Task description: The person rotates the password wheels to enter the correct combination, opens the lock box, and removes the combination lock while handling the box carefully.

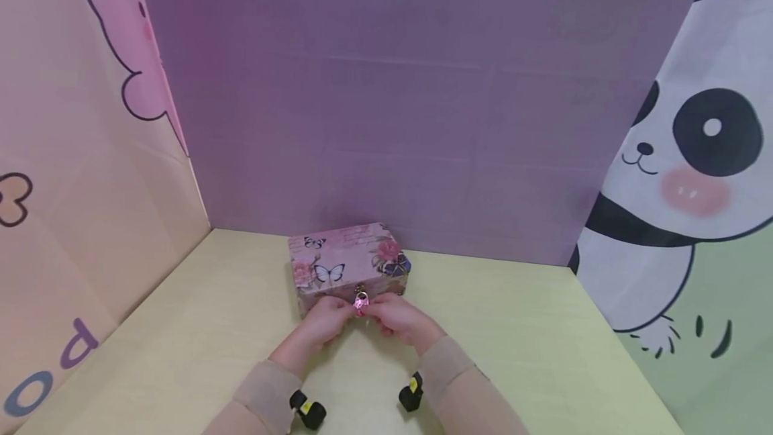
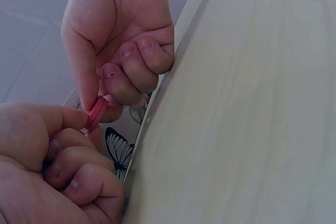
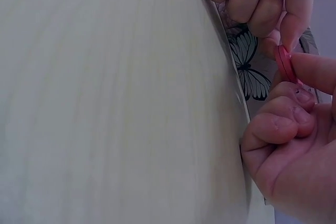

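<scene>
A small shiny pink padlock (image 1: 361, 303) hangs at the front clasp of a pink box (image 1: 350, 264) printed with butterflies and flowers. My left hand (image 1: 329, 318) pinches the padlock from the left, between thumb and index finger. From the other side, my right hand (image 1: 398, 316) pinches it too. Both wrist views show the red edge of the padlock (image 2: 95, 113) between the two thumbs, with the other fingers curled in. Those fingers hide part of the box front, where a black butterfly print (image 3: 248, 66) shows. The box lid is down.
The box stands on a pale wood-grain table (image 1: 519, 341) near a purple back wall (image 1: 392, 99). Cartoon-printed panels flank the table, with a panda (image 1: 688, 200) on the right one. Black wrist devices (image 1: 309, 411) sit at both cuffs.
</scene>
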`<state>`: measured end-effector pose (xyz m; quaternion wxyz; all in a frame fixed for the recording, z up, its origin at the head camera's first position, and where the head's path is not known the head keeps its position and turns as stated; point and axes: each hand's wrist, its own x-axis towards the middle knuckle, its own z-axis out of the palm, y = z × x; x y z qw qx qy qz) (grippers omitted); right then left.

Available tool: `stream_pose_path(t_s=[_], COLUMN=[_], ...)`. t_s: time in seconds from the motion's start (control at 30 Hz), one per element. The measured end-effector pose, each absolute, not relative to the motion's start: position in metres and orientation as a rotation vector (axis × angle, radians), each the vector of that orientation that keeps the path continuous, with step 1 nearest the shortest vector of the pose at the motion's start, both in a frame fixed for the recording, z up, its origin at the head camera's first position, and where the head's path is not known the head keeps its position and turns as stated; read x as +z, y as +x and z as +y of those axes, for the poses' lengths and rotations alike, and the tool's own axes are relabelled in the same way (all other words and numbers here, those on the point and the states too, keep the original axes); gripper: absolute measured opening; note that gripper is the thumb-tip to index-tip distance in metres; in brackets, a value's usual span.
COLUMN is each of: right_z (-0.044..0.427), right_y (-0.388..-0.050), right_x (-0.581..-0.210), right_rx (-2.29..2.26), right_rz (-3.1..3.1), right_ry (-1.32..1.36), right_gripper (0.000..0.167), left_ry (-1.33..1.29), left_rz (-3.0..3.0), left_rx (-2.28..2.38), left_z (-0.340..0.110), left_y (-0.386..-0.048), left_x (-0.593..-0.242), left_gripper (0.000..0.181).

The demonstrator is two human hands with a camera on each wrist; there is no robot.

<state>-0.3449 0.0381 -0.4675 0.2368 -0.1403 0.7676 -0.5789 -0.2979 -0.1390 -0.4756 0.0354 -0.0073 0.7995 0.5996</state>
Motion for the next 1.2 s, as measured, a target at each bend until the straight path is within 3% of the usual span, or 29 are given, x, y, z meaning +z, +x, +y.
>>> stream_pose_path(t_s=[0.6,1.2], right_z=[0.0373,0.0377], right_y=[-0.3475,-0.3492], right_x=[-0.4705,-0.4715], right_rx=[-1.578,-1.573], right_rz=[2.099,2.071], right_ry=[-0.369,-0.399], right_gripper=[0.02,0.03], left_ry=[-0.006,0.021], left_rz=[2.465,2.482], left_rx=[1.852,1.86], left_z=[-0.139,-0.1389], left_y=[-0.2975,-0.2986], left_x=[-0.4747,-0.4769], left_gripper=[0.024,0.023])
